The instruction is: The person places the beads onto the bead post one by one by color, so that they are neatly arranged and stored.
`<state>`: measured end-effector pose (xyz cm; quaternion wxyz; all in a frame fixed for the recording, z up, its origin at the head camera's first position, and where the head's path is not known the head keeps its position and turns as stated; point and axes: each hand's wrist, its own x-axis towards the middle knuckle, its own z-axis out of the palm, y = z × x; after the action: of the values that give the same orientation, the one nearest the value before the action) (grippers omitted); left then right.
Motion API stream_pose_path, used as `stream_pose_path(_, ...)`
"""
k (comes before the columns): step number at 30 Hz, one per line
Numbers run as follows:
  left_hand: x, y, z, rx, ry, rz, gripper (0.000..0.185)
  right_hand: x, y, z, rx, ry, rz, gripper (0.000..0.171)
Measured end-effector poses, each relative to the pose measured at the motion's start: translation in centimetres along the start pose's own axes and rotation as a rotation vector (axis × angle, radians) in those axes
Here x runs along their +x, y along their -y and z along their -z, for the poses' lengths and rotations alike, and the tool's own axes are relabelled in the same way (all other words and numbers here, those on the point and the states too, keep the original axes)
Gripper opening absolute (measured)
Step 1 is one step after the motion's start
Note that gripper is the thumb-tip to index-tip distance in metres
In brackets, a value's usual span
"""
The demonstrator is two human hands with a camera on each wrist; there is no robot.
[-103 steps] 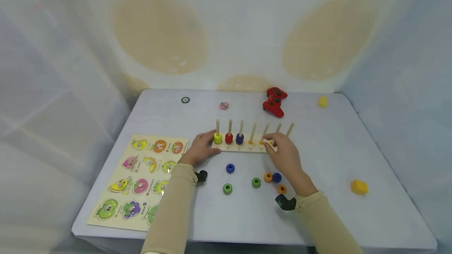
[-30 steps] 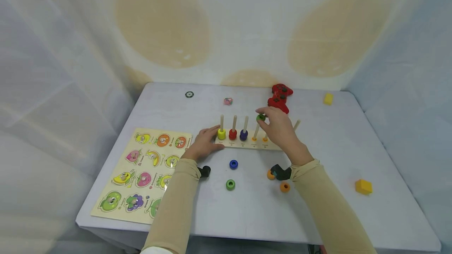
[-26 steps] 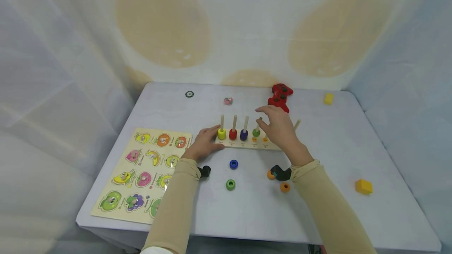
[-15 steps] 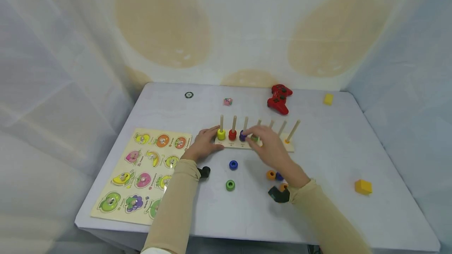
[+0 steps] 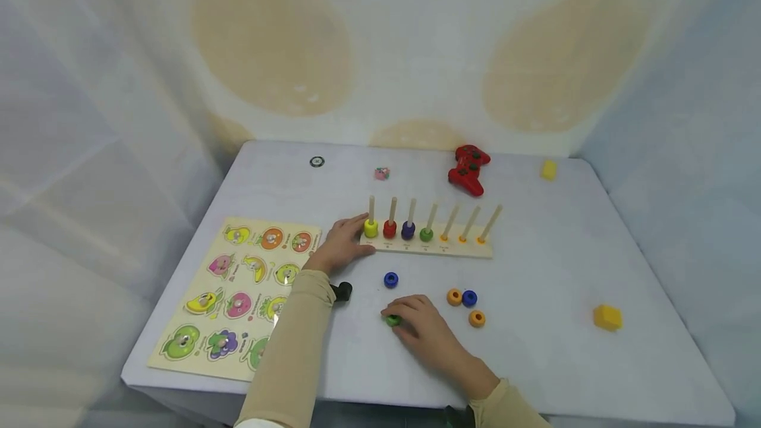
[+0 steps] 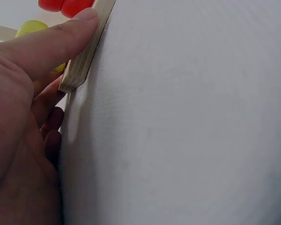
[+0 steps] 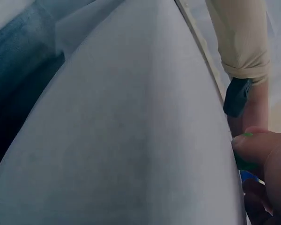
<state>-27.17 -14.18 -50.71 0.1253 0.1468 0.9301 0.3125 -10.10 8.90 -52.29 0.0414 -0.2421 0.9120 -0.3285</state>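
Note:
A wooden peg board (image 5: 452,249) with several upright pegs stands mid-table. Yellow (image 5: 370,228), red (image 5: 389,229), purple (image 5: 407,230) and green (image 5: 426,235) rings sit on its four left pegs. My left hand (image 5: 355,240) grips the board's left end; in the left wrist view the thumb (image 6: 61,40) lies along the board's edge (image 6: 84,63). My right hand (image 5: 397,317) is nearer me and pinches a loose green ring (image 5: 392,321) lying on the table; the right wrist view shows the thumb (image 7: 255,145) on the green ring (image 7: 246,162).
Loose rings lie nearby: blue (image 5: 390,279), orange (image 5: 454,296), blue (image 5: 470,297), orange (image 5: 476,318). A fruit puzzle board (image 5: 238,296) lies at the left. At the back are a red game controller (image 5: 470,167), a yellow block (image 5: 547,170) and a pink piece (image 5: 381,174). Another yellow block (image 5: 607,317) sits right.
My right hand dropped a green ring onto the fourth peg, then drew back toward me and came down on the loose green ring. The left hand stayed on the board's end.

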Motion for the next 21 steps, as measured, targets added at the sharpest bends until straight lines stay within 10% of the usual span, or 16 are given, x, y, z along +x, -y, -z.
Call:
stream_pose_path(7, -0.3, -0.5, 0.3, -0.001, 0.003, 0.006, 0.08, 0.7, -0.1, 1.7, 0.067, -0.178, -0.079, 0.04)
stream_pose_path(21, -0.1, 0.0, 0.1, -0.024, 0.012, 0.0, 0.08, 7.8, -1.2, 11.8, 0.082, -0.663, -0.03, 0.048)
